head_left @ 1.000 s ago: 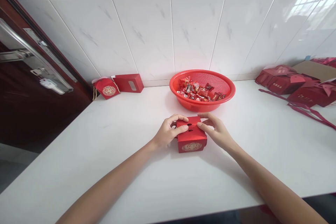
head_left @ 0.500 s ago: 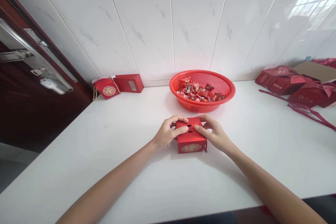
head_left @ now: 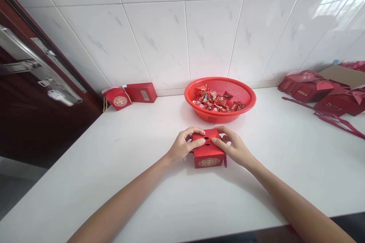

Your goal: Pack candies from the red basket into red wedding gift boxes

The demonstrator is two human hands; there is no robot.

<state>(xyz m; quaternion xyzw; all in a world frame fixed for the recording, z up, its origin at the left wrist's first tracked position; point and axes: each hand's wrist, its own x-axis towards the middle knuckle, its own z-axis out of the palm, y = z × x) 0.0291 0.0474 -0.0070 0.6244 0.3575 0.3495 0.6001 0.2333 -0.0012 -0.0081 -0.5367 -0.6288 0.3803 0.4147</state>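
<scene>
A small red gift box (head_left: 209, 153) with a gold round emblem on its front stands on the white table. Two dark holes show in its top. My left hand (head_left: 184, 145) grips the box from the left, thumb on the top and fingers around the far corner. From the right, my right hand (head_left: 234, 146) holds it the same way, its thumb near the holes. A bit of red cord hangs at the box's right side. Just behind the box stands a red plastic basket (head_left: 196, 112) with wrapped candies (head_left: 219, 101) in it.
At the back left stand a red box with a gold emblem (head_left: 118, 99) and a plain red box (head_left: 141, 93). Several dark red boxes (head_left: 316, 91) and a ribbon (head_left: 339, 122) lie at the right. A tiled wall (head_left: 159, 45) closes the back; a door (head_left: 25, 110) is at left.
Both hands keep their hold on the gift box with almost no movement. The whole view has shifted very slightly.
</scene>
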